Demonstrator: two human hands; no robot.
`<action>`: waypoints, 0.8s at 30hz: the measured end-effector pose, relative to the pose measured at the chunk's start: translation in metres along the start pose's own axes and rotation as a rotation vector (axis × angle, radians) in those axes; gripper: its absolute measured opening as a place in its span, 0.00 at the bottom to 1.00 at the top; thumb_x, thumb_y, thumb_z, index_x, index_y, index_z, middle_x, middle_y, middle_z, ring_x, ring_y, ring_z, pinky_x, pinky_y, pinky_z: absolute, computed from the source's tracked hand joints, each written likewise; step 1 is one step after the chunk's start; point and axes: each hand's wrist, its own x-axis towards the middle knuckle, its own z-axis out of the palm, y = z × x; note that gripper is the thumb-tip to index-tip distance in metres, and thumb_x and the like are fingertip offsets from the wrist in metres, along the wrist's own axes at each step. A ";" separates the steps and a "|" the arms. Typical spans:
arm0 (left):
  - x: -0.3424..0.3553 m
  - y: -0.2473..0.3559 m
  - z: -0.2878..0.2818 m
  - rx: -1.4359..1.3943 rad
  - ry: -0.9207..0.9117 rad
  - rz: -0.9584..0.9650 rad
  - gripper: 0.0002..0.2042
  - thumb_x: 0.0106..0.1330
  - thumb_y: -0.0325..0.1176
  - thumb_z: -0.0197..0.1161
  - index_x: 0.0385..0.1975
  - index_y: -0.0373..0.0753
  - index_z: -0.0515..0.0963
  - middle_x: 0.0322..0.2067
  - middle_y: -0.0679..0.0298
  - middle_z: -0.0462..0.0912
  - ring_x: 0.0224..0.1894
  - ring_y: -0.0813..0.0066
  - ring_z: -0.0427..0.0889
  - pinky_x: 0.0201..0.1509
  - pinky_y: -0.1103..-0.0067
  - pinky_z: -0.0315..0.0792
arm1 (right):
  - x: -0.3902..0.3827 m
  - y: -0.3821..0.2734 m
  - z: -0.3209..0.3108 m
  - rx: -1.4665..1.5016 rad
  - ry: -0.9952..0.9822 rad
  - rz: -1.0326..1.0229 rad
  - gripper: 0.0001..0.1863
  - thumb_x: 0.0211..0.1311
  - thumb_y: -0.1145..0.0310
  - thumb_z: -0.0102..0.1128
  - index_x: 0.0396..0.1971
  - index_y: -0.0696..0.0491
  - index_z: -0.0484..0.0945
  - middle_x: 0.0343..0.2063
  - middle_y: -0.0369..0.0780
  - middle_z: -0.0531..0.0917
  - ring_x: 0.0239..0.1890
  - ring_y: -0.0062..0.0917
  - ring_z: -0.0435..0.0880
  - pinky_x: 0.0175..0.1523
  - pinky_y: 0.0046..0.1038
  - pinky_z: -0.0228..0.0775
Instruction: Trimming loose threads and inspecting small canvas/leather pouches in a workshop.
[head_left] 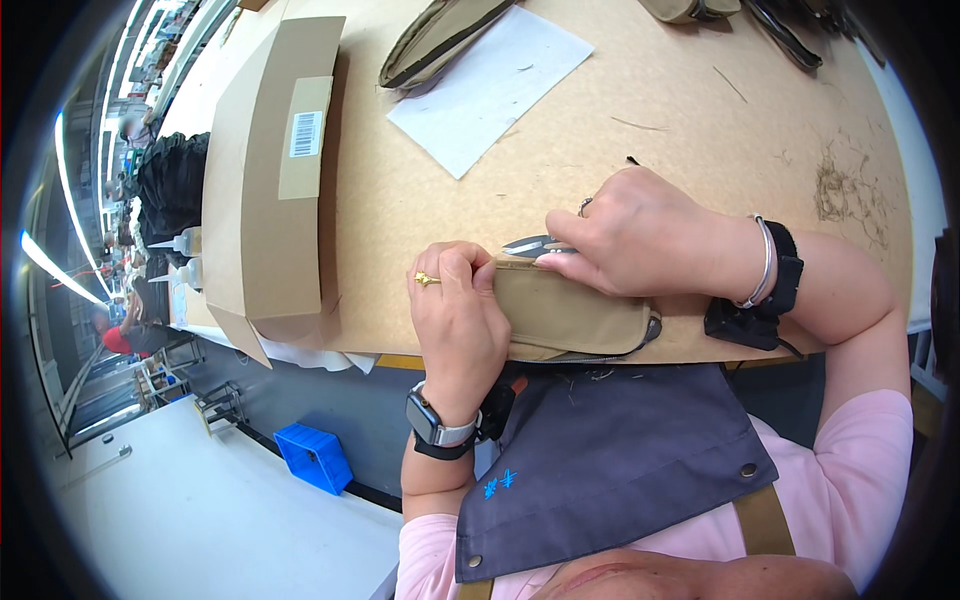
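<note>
A khaki zippered pouch [565, 308] lies at the table's near edge, its dark zipper along the side closest to me. My left hand [458, 310] pinches the pouch's left end between thumb and fingers. Closed around a pair of thread snips [532, 246] is my right hand [630, 235]; the blades point left, over the pouch's upper edge and close to my left thumb. The snips' handles are mostly hidden inside the right hand.
An open cardboard box [265, 190] stands at the left. Farther back are a white sheet [490, 90], another khaki pouch [440, 40] and more khaki pieces [692, 10]. Thread scraps [850, 190] lie at the right. A blue bin [313, 457] sits at lower left.
</note>
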 end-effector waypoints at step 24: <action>0.005 0.002 0.002 0.130 -0.100 0.056 0.04 0.65 0.21 0.58 0.34 0.37 0.71 0.31 0.58 0.76 0.36 0.56 0.75 0.43 0.66 0.64 | 0.000 0.000 -0.004 -0.011 -0.023 -0.070 0.22 0.66 0.51 0.61 0.20 0.52 0.72 0.07 0.41 0.73 0.13 0.38 0.76 0.25 0.36 0.68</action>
